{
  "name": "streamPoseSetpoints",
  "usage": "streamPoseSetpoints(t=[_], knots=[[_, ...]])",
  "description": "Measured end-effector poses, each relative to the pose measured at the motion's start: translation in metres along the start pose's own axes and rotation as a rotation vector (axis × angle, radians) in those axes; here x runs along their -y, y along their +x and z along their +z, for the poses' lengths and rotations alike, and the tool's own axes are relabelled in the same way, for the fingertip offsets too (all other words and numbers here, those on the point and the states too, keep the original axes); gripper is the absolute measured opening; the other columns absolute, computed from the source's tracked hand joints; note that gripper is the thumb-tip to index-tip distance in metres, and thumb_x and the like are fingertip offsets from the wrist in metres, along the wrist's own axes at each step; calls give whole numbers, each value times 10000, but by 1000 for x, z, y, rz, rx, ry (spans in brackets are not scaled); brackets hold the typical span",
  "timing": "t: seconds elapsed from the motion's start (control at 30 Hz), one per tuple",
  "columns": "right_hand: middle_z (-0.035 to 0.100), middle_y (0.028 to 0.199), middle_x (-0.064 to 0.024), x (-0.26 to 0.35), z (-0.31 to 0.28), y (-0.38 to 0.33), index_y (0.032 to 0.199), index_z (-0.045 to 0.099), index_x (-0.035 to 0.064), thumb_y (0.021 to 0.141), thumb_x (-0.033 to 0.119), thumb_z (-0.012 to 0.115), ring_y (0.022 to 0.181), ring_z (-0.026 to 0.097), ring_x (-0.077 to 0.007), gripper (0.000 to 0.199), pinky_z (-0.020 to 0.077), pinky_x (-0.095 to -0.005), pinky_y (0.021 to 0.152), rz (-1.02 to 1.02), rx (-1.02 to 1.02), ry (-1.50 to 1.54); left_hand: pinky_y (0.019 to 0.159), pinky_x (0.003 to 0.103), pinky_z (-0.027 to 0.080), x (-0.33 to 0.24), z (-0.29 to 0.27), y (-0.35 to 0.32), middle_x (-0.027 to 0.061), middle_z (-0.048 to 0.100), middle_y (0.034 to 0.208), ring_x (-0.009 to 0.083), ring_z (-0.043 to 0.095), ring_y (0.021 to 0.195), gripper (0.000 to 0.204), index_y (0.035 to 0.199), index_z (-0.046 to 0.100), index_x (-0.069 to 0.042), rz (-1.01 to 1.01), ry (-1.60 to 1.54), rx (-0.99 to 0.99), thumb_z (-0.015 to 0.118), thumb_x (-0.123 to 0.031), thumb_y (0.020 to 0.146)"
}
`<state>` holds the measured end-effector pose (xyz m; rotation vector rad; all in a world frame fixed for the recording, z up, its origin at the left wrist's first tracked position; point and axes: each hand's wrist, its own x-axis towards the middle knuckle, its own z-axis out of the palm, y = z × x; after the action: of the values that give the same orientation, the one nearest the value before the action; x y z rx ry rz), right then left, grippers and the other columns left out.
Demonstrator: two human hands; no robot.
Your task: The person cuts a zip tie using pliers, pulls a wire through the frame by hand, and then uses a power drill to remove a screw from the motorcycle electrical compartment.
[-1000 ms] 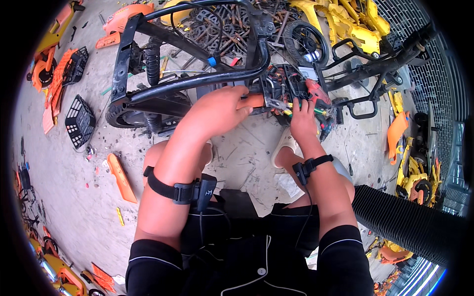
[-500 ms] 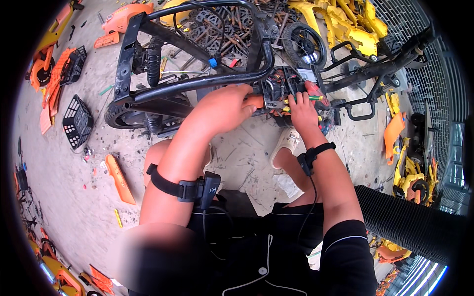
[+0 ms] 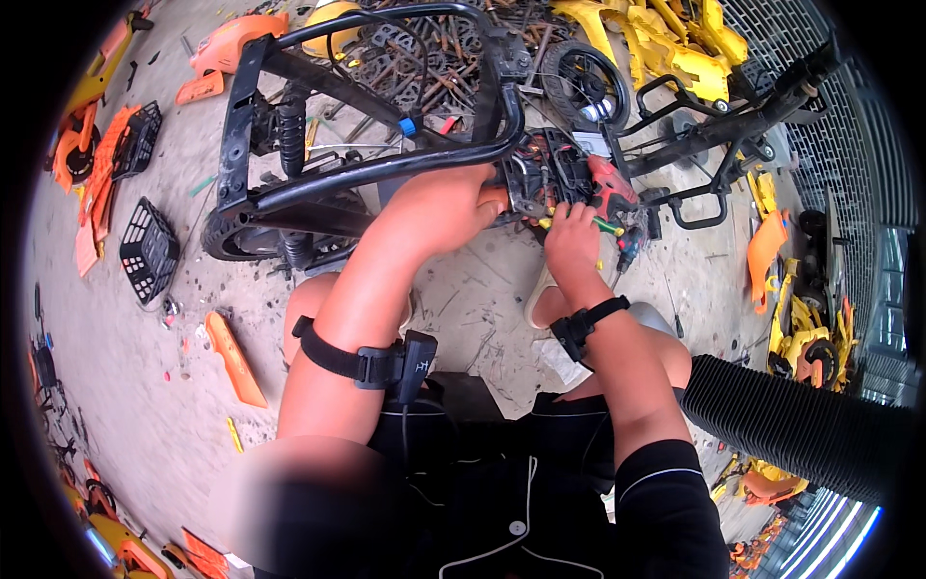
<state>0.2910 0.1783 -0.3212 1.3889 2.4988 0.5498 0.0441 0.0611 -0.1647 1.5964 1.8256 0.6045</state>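
L hand (image 3: 446,207) curled round an orange grip (image 3: 494,197), thumb one side, fingers the other; can't tell what tool or part it belongs to. R hand (image 3: 573,239) fingertips bunched, pinching a thin yellow-green piece (image 3: 609,226) at the near edge of the component bay (image 3: 552,162); wire vs. tool, can't tell. Both hands close together, bay btwn rear & front of the black frame (image 3: 381,162), which lies on the floor (image 3: 463,328) in front of the person.

Status, my read: outer covers done, i.e. no panels on the visible rails. Bay only part done at best: dark wiring & blocks still in there, incl. what's right by the hands. Also still on: rear shock (image 3: 291,140), rear wheel (image 3: 230,241). So bay contents + running gear look like what's left; can't confirm how much of the wiring is loose, R fingers hide it.

Red power tool (image 3: 608,185) rests against bay's right end, no hand on it. Loose yellow panels (image 3: 690,68) piled up beyond the frame, orange panel (image 3: 233,359) on floor to the left.
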Motion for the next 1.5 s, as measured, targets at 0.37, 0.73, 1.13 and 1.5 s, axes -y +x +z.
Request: streamPoseSetpoints(t=[0.37, 0.73, 1.13, 1.5], knots=[[517, 1316, -212, -38, -25, 10, 1381, 461, 39, 884, 173, 642, 1283, 477, -413, 546, 495, -440, 991, 9, 77, 249, 965, 432, 511, -11, -9, 9, 212, 683, 1228, 381, 660, 1137, 527, 1371, 552, -36, 8, -76, 84, 654, -318, 938], [565, 1299, -233, 3, 7, 111, 1294, 508, 5, 879, 401, 701, 1214, 560, -416, 605, 533, -469, 974, 449, 291, 533, 950, 423, 520, -2, 10, 31, 246, 667, 1198, 365, 668, 1125, 524, 1365, 554, -9, 21, -107, 100, 687, -285, 939], [637, 1225, -202, -89, 121, 71, 1301, 573, -38, 787, 448, 837, 1161, 629, -364, 755, 516, -482, 962, 1078, 76, 903, 936, 416, 515, -3, 14, 42, 261, 623, 1220, 352, 641, 1100, 517, 1349, 551, 32, -38, -174, 178, 675, -284, 959], [631, 766, 57, -117, 60, 69, 973, 645, 229, 764, 523, 801, 620, 555, -96, 393, 286, -268, 522, 1067, 718, 1761, 902, 419, 519, 6, 27, 51, 244, 663, 1146, 358, 659, 1051, 503, 1331, 562, 33, -57, -259, 135, 687, -265, 945]])
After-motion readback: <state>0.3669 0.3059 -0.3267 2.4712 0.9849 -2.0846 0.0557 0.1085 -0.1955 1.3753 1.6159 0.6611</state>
